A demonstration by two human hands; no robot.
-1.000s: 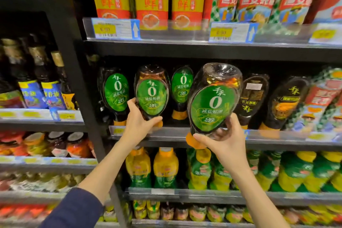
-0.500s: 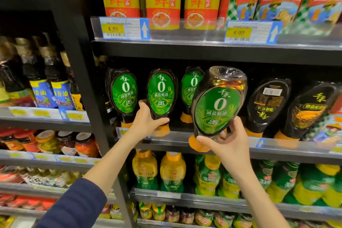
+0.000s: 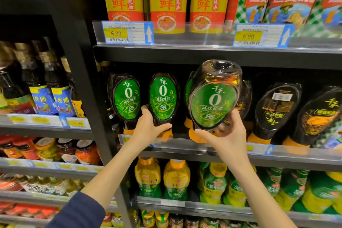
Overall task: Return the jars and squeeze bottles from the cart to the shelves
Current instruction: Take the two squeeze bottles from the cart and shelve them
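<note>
Two-handed at mid shelf (image 3: 305,157), green labels out.
L grip (image 3: 150,126) curled round lower end of shelved btl (image 3: 162,98), cap-down in row; R grip (image 3: 228,135) wrapped under tilted btl (image 3: 211,102), held just in front of row.

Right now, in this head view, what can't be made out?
- Cart: outside the head view, so what remains in it is unknown.
- Third green bottle: mostly hidden behind the tilted bottle in the right hand.
- Price tag: mostly behind the left hand, which grips the upright bottle.
- Whether the tilted bottle's cap touches the shelf: unclear.
</note>
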